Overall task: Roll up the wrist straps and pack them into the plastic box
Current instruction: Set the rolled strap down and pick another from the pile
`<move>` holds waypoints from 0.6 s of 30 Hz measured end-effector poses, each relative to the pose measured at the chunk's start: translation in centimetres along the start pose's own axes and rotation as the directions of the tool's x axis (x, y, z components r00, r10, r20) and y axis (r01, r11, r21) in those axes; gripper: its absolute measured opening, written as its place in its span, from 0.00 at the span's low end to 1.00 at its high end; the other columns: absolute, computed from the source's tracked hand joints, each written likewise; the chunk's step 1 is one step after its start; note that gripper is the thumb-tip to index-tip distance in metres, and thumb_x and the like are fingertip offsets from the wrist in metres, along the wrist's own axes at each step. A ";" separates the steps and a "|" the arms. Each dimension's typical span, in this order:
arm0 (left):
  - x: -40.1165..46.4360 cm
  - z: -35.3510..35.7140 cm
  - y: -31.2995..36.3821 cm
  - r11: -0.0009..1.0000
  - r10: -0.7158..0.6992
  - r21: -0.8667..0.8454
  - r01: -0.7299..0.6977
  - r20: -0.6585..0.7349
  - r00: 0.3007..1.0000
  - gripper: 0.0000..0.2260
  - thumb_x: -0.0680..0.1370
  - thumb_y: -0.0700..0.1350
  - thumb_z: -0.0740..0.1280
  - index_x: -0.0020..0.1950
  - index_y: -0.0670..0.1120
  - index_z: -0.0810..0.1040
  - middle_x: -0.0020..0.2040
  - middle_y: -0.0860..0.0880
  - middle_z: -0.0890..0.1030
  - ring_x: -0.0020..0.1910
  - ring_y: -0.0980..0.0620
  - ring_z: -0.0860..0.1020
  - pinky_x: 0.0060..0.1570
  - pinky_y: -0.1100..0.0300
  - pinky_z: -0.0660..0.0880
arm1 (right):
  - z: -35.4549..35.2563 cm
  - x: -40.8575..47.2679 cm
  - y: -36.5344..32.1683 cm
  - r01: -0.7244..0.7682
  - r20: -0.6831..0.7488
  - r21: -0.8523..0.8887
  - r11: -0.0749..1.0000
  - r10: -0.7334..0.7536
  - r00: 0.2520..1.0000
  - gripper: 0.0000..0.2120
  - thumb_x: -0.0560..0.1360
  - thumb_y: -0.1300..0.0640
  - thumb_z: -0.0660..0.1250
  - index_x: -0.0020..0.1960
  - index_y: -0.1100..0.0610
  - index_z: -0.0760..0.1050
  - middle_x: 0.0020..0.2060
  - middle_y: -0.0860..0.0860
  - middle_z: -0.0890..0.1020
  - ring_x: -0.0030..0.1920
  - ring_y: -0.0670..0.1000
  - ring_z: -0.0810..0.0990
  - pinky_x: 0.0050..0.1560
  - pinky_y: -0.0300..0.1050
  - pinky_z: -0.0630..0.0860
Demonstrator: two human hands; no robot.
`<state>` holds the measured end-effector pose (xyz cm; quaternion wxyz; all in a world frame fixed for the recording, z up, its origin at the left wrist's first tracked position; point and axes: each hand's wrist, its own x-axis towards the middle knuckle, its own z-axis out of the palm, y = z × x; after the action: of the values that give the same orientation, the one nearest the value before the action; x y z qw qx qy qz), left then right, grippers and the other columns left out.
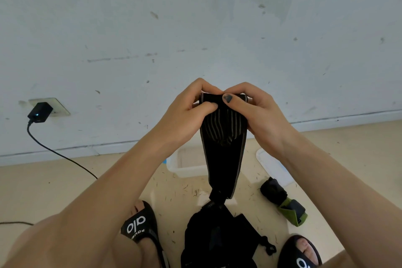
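A pale wall (195,17) is seen at the far side, marked with small dark scuffs and scratches. On the left, a socket plate (57,105) is set low in the wall, and a black charger (39,112) is plugged into it. A black cable (63,156) is led from it down to the beige floor (43,185), where many tiny dark bits are scattered.
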<state>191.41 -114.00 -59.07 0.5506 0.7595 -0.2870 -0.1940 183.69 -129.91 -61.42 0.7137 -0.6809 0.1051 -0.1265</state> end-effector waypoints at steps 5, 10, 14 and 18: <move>-0.1 0.3 -0.2 0.992 -0.053 -0.109 0.059 0.055 0.997 0.08 0.86 0.47 0.59 0.57 0.57 0.77 0.48 0.51 0.80 0.53 0.50 0.81 0.65 0.44 0.76 | -0.3 -0.1 -0.1 0.024 0.034 0.054 0.998 -0.026 0.999 0.06 0.81 0.61 0.68 0.56 0.56 0.82 0.46 0.55 0.84 0.49 0.52 0.84 0.47 0.41 0.78; 0.1 0.2 -0.1 0.996 -0.026 -0.082 0.027 0.012 1.000 0.08 0.86 0.43 0.60 0.57 0.53 0.76 0.45 0.54 0.80 0.46 0.59 0.80 0.53 0.57 0.78 | -0.3 -0.1 -0.2 0.001 0.039 0.022 1.000 -0.002 0.999 0.06 0.81 0.58 0.69 0.57 0.58 0.81 0.46 0.53 0.84 0.49 0.50 0.85 0.50 0.45 0.81; 0.0 -0.1 -0.4 0.999 0.023 0.045 -0.023 0.006 1.000 0.08 0.85 0.43 0.61 0.60 0.54 0.74 0.47 0.49 0.79 0.48 0.55 0.80 0.53 0.55 0.78 | -0.2 -0.1 -0.1 -0.065 0.038 -0.050 0.997 0.067 0.997 0.12 0.83 0.50 0.65 0.55 0.58 0.80 0.42 0.50 0.82 0.45 0.49 0.84 0.48 0.47 0.81; -0.2 -0.1 -0.6 0.987 0.065 0.142 -0.069 0.030 0.997 0.11 0.83 0.40 0.63 0.62 0.54 0.74 0.52 0.52 0.81 0.53 0.54 0.80 0.57 0.51 0.79 | -0.3 0.0 0.0 0.005 0.002 -0.048 0.999 -0.005 1.000 0.06 0.82 0.56 0.67 0.55 0.58 0.81 0.42 0.52 0.82 0.45 0.51 0.82 0.51 0.54 0.80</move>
<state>191.47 -113.61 -59.64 0.4973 0.7844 -0.3326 -0.1640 183.59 -130.18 -61.43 0.6968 -0.6983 0.1057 -0.1250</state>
